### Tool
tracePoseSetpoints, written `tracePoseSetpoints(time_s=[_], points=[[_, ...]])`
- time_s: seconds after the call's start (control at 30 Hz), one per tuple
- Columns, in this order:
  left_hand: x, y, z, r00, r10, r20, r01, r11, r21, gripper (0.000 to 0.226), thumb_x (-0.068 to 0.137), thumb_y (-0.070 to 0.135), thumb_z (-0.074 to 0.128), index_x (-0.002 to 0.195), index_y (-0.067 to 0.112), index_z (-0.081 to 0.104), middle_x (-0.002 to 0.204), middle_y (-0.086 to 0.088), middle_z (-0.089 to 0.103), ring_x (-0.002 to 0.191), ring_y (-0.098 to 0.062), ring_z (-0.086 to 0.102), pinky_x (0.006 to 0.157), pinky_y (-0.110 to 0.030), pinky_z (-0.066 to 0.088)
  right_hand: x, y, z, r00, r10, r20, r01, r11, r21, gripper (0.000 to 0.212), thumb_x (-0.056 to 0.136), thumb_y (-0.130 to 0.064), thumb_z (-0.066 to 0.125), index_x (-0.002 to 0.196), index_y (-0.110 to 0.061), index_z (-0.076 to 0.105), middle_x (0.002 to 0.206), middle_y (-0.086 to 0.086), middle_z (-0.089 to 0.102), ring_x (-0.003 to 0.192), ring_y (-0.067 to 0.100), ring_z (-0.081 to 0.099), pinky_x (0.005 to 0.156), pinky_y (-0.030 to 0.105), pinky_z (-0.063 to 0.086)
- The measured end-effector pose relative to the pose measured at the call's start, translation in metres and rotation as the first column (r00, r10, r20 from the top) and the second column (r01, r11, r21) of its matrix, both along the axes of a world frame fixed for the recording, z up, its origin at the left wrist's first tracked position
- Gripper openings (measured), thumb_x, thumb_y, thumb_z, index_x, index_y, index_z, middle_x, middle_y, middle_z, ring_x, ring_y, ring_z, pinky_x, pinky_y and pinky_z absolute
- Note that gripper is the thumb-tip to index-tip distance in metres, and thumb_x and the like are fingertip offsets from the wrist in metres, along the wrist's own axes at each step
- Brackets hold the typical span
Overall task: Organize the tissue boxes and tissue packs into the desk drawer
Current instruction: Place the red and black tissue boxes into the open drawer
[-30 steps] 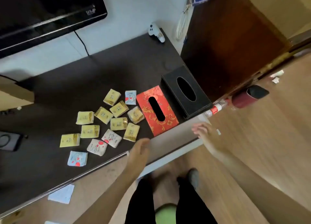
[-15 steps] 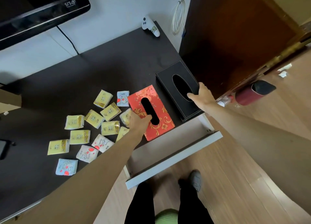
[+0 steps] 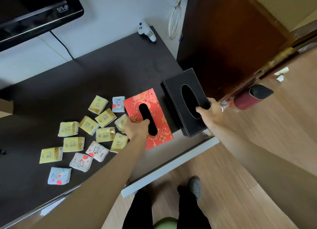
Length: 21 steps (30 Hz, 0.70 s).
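Observation:
A red tissue box [image 3: 154, 106] with gold flowers lies flat on the dark desk [image 3: 103, 77]. My left hand [image 3: 137, 129] grips its near left edge, a finger at the slot. To the right, a black tissue box [image 3: 178, 88] stands on the desk corner; my right hand [image 3: 209, 112] holds its near right end, thumb at the oval opening. Several yellow tissue packs [image 3: 105, 117] and white and blue cartoon packs [image 3: 59, 175] lie scattered left of the red box. The white desk drawer [image 3: 171, 165] is pulled open below the boxes.
A TV [image 3: 34, 10] hangs at the top left with a cable down the wall. A white controller [image 3: 147, 31] sits at the desk's back edge. A brown cabinet [image 3: 231, 31] stands to the right, a dark red cup [image 3: 252, 98] beside it. My feet are on the wood floor.
The drawer has been pulled open. Both hands rose from the drawer front to the desk: the left one took the red box, the right one took the black box.

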State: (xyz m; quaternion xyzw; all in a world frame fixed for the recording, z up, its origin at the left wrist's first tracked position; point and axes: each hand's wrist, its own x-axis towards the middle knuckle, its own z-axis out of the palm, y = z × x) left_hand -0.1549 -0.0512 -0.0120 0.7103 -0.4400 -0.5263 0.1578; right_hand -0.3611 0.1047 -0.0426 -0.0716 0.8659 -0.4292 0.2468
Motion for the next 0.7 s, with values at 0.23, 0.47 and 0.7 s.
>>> tracePoseSetpoints(time_s=[0.23,0.47,0.7], points=[[0.024,0.069,-0.012,0.989,0.122,-0.086,-0.133,0.980,-0.149,0.061,0.069,0.006,0.076,0.126,0.021,0.062,0.102,0.002,0.071,0.090,-0.015,0.068,0.086,-0.033,0.055,0.020,0.040,-0.023,0.984,-0.173,0.043,0.176,0.982,-0.069,0.037,0.072,-0.018,0.076,0.107,-0.022,0.065,0.092,-0.005,0.074,0.083,0.011,0.072,0.059,0.014,0.053],[0.046,0.120,-0.045,0.983,0.167,-0.071,-0.177,0.968,-0.177,0.065,0.067,0.011,0.072,0.128,0.027,0.060,0.108,0.002,0.069,0.094,-0.015,0.067,0.088,-0.033,0.056,0.048,0.067,-0.052,0.997,-0.075,-0.002,0.075,0.995,-0.065,0.042,0.073,-0.011,0.078,0.112,-0.017,0.062,0.090,-0.009,0.070,0.081,-0.008,0.066,0.064,0.007,0.049],[0.060,0.161,-0.057,0.984,0.180,-0.004,-0.178,0.971,-0.158,0.041,0.069,0.007,0.073,0.103,0.028,0.064,0.089,0.005,0.067,0.078,-0.011,0.064,0.078,-0.035,0.059,0.059,0.098,-0.057,1.000,-0.014,0.001,0.014,0.999,-0.040,0.044,0.068,-0.018,0.079,0.106,-0.024,0.059,0.087,-0.013,0.067,0.080,-0.005,0.065,0.064,0.007,0.046]])
